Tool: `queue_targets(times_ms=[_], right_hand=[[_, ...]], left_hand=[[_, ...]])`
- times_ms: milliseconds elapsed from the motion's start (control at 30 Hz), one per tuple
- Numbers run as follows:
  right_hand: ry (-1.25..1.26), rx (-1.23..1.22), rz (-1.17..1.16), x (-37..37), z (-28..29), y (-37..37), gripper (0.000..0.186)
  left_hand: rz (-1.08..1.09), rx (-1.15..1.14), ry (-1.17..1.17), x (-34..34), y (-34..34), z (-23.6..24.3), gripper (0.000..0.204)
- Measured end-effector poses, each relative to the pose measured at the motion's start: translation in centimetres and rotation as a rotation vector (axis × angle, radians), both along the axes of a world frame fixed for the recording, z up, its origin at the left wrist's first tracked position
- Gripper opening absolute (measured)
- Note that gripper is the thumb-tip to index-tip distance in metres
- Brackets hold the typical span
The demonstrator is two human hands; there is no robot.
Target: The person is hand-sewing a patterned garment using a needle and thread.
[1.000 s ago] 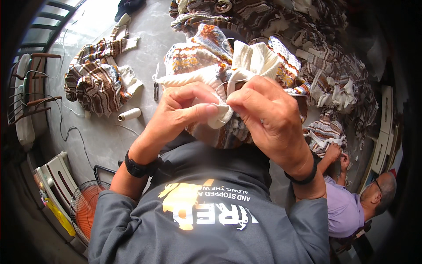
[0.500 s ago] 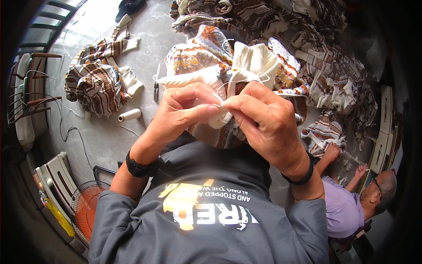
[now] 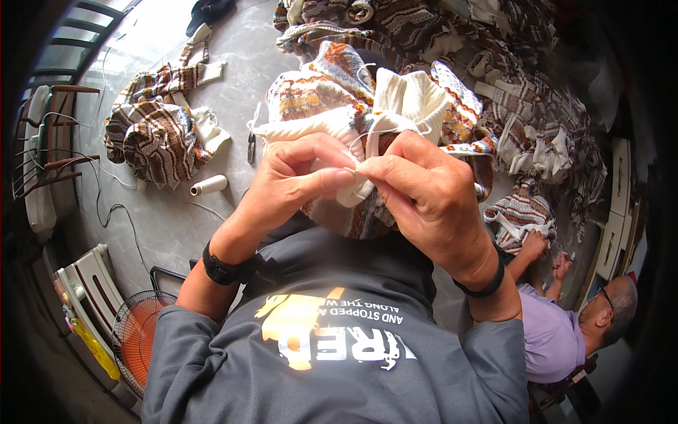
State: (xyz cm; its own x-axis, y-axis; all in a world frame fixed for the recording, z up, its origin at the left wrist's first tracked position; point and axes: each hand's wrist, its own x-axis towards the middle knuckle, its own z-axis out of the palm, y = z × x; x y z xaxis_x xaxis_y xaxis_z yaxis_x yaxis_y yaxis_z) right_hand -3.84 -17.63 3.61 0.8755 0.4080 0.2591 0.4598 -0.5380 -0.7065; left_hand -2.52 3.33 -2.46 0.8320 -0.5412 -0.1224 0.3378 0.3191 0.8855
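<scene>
A knitted sweater [image 3: 318, 95] in white, orange, brown and blue-grey lies bunched over my lap. White ribbed bands [image 3: 409, 99] stand out from it behind my fingers. My left hand [image 3: 304, 169] is closed in a pinch, thumb against forefinger, on white yarn [image 3: 355, 161] at the sweater's edge. Fingertip to fingertip with it, my right hand [image 3: 431, 194] pinches the same yarn. A loose loop of yarn curls above the right knuckles. Whether a needle is between the fingertips is too small to make out.
Left on the floor lie another striped sweater [image 3: 159, 141], a white thread cone [image 3: 209, 185] and small dark snips [image 3: 251, 148]. A large sweater heap [image 3: 544, 120] fills the far right. An orange fan [image 3: 138, 336] stands lower left. A co-worker in purple [image 3: 554, 332] handles knitwear at right.
My hands and the sweater hold nearly the same place. The co-worker's farther hand has shifted left, closer to the other hand.
</scene>
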Motion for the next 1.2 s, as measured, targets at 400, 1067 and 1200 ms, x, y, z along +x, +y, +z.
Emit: queue_targets(times_ms=[400, 1067, 1200], right_hand=[[-0.031, -0.031, -0.009, -0.16, -0.14, 0.21, 0.018], [0.02, -0.052, -0.061, -0.74, -0.13, 0.7, 0.015], [-0.003, -0.06, -0.06, -0.78, -0.16, 0.7, 0.015]], left_hand=[[0.02, 0.028, 0.004, -0.13, -0.2, 0.0, 0.01], [0.041, 0.022, -0.015, -0.42, -0.37, -0.18, 0.009], [0.051, 0.043, -0.035, -0.43, -0.4, -0.17, 0.009]])
